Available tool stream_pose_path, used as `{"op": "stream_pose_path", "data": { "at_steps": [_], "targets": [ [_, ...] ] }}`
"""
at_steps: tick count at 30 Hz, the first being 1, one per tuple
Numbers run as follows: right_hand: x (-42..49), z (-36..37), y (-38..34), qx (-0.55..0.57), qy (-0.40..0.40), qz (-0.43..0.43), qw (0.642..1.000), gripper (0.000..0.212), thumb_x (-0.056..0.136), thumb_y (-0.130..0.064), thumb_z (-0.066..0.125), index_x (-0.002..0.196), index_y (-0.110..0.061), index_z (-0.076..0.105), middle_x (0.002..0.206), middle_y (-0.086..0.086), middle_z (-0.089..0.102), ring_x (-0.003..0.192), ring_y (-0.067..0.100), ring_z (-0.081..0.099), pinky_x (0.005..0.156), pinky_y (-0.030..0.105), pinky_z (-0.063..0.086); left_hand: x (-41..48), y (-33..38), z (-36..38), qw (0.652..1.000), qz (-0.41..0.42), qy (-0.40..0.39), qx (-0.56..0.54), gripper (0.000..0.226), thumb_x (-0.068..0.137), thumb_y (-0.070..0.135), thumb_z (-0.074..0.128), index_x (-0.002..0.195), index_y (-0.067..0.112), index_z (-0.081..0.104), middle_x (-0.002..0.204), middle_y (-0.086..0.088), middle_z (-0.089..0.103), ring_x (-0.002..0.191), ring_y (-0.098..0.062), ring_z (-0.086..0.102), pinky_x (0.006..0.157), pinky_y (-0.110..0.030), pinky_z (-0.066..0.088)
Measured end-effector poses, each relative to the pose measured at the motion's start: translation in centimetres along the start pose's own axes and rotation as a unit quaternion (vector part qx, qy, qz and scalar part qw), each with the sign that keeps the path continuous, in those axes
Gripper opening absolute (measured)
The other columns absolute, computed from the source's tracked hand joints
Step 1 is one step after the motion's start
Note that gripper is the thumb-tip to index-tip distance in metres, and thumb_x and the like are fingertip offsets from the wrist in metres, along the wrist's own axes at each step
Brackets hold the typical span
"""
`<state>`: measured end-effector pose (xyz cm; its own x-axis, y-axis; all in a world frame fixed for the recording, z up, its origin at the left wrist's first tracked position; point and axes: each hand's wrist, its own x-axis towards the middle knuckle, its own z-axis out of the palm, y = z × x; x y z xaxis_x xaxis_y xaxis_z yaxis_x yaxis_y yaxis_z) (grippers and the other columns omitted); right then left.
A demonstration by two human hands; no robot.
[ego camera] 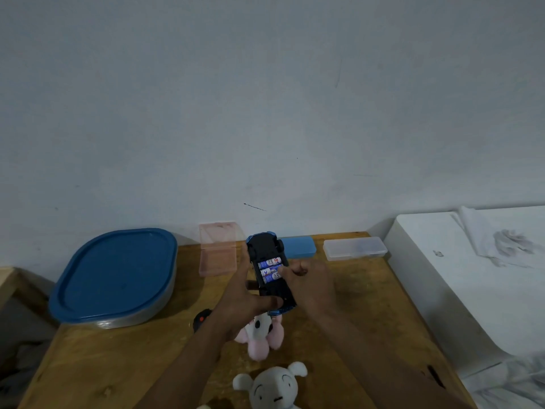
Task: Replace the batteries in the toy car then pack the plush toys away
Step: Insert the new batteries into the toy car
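A blue toy car (264,249) is held upside down above the wooden table (124,358), its black underside facing me. Its battery bay is uncovered and shows three blue-and-white batteries (269,271) side by side. My left hand (244,302) grips the car from the left and underneath. My right hand (309,283) is on the car's right side, with a fingertip pressing on the middle battery. Below the hands a pink-and-white plush toy (262,335) lies on the table. A white plush toy (272,386) sits nearer me at the bottom edge.
A big container with a blue lid (115,276) stands at the left. By the wall are an opened pink box (217,249), a blue case (298,246) and a clear case (354,248). A small black remote (202,319) lies by my left wrist. A white surface (460,278) borders the table's right.
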<state>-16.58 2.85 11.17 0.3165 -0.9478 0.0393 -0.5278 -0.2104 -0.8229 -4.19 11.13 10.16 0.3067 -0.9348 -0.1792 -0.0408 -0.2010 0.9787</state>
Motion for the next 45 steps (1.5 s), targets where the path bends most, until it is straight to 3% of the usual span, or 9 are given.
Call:
{"op": "stream_pose_path", "data": {
  "at_steps": [4, 7, 11, 14, 20, 24, 27, 34, 45],
  "targets": [
    [0.3, -0.3, -0.1, 0.023, -0.024, 0.014, 0.999, 0.013, 0.081, -0.026, 0.074, 0.079, -0.014, 0.072, 0.081, -0.001, 0.072, 0.072, 0.005, 0.066, 0.063, 0.021, 0.055, 0.0, 0.0, -0.4, 1.000, 0.003, -0.006, 0.016, 0.110, 0.067, -0.003, 0.082, 0.146, 0.045, 0.021, 0.114, -0.001, 0.065, 0.102, -0.015, 0.061, 0.067, -0.025, 0.059],
    [0.4, -0.5, -0.3, 0.027, -0.044, 0.020, 0.998, 0.011, 0.079, -0.022, 0.076, 0.076, -0.013, 0.071, 0.080, -0.003, 0.070, 0.072, 0.004, 0.065, 0.062, 0.019, 0.054, 0.0, 0.1, -0.6, 0.999, 0.023, -0.005, 0.042, 0.106, 0.066, 0.000, 0.083, 0.124, 0.067, 0.025, 0.111, 0.004, 0.067, 0.102, -0.015, 0.062, 0.077, -0.035, 0.060],
    [0.4, -0.8, -0.3, 0.013, -0.046, 0.020, 0.999, 0.016, 0.078, -0.021, 0.077, 0.071, -0.018, 0.063, 0.081, -0.004, 0.067, 0.076, 0.005, 0.065, 0.064, 0.017, 0.052, -0.1, 0.6, -0.6, 0.997, 0.030, -0.022, 0.073, 0.115, 0.066, 0.002, 0.084, 0.147, 0.048, 0.015, 0.108, 0.014, 0.067, 0.091, 0.000, 0.064, 0.071, -0.023, 0.058],
    [0.4, -1.1, -0.3, 0.004, -0.061, 0.025, 0.998, 0.018, 0.078, -0.021, 0.077, 0.072, -0.019, 0.060, 0.086, 0.000, 0.068, 0.077, 0.006, 0.063, 0.063, 0.014, 0.051, -0.2, 0.6, -0.7, 0.996, 0.025, -0.037, 0.082, 0.120, 0.067, 0.001, 0.083, 0.152, 0.039, 0.008, 0.111, 0.013, 0.065, 0.090, 0.006, 0.063, 0.067, -0.018, 0.056],
    [0.3, -1.5, -0.2, -0.018, -0.111, 0.051, 0.992, 0.021, 0.071, -0.024, 0.083, 0.074, -0.011, 0.067, 0.081, -0.004, 0.067, 0.063, -0.003, 0.058, 0.050, 0.007, 0.043, -0.5, 0.4, -0.7, 0.993, 0.016, -0.057, 0.099, 0.122, 0.065, -0.002, 0.082, 0.151, 0.042, 0.008, 0.111, 0.009, 0.064, 0.097, -0.005, 0.062, 0.066, -0.022, 0.057],
    [0.5, -1.9, -0.8, -0.023, -0.107, 0.053, 0.993, 0.038, 0.064, -0.022, 0.087, 0.064, -0.015, 0.050, 0.068, -0.011, 0.057, 0.060, -0.004, 0.055, 0.042, 0.005, 0.038, -0.7, 0.6, -0.7, 0.992, 0.018, -0.064, 0.104, 0.118, 0.064, -0.004, 0.081, 0.152, 0.037, 0.013, 0.115, 0.009, 0.060, 0.095, 0.004, 0.061, 0.067, -0.022, 0.057],
    [0.5, -2.1, -1.4, -0.019, -0.103, 0.043, 0.993, 0.045, 0.060, -0.020, 0.090, 0.065, -0.014, 0.046, 0.064, -0.009, 0.054, 0.055, -0.002, 0.050, 0.039, 0.005, 0.036, -0.6, 0.6, -0.8, 0.994, 0.011, -0.055, 0.097, 0.117, 0.063, -0.005, 0.081, 0.151, 0.036, 0.016, 0.111, 0.010, 0.062, 0.093, 0.001, 0.063, 0.069, -0.026, 0.059],
    [-0.9, -4.4, -0.3, -0.005, -0.117, 0.082, 0.990, 0.040, 0.064, -0.012, 0.087, 0.073, -0.017, 0.049, 0.078, -0.005, 0.060, 0.068, 0.002, 0.058, 0.051, 0.012, 0.043, -2.0, 1.2, 0.0, 0.992, -0.010, -0.093, 0.083, 0.122, 0.063, -0.008, 0.080, 0.150, 0.042, 0.011, 0.110, 0.002, 0.065, 0.100, -0.019, 0.065, 0.075, -0.035, 0.060],
    [-0.7, -3.5, 0.3, 0.032, -0.105, 0.117, 0.987, 0.028, 0.069, -0.008, 0.083, 0.079, -0.012, 0.057, 0.082, 0.001, 0.065, 0.077, 0.011, 0.065, 0.064, 0.026, 0.058, -1.7, 0.8, 0.1, 0.992, -0.024, -0.108, 0.054, 0.120, 0.069, -0.008, 0.077, 0.151, 0.040, 0.004, 0.117, 0.001, 0.064, 0.092, -0.004, 0.068, 0.074, -0.028, 0.059]
  ]
}}
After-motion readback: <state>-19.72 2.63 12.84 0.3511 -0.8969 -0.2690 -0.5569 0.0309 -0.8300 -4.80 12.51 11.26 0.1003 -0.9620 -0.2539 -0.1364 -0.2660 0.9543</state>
